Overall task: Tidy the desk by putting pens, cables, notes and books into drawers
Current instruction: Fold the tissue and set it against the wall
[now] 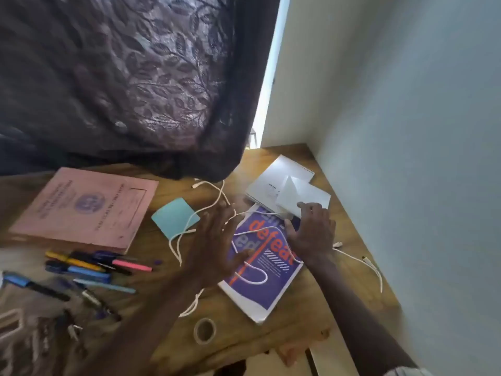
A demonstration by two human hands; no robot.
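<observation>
A purple book (267, 291) with orange lettering lies on the wooden desk (298, 318), a white cable (252, 280) looped over it. My left hand (217, 245) hovers flat over the book's left edge, fingers spread, holding nothing. My right hand (311, 232) rests on the book's upper right corner, fingers touching a white folded paper (306, 195) that lies on a white spiral notebook (273, 176). A pink record book (86, 210) lies at the left. A blue sticky note pad (174, 217) sits between them. Several pens (89, 264) lie in a cluster at the lower left.
A dark patterned curtain (122, 85) hangs over the back of the desk. A pale wall (420, 158) bounds the right side. A tape roll (204, 331) lies near the front edge. Another white cable (363, 263) runs along the wall side.
</observation>
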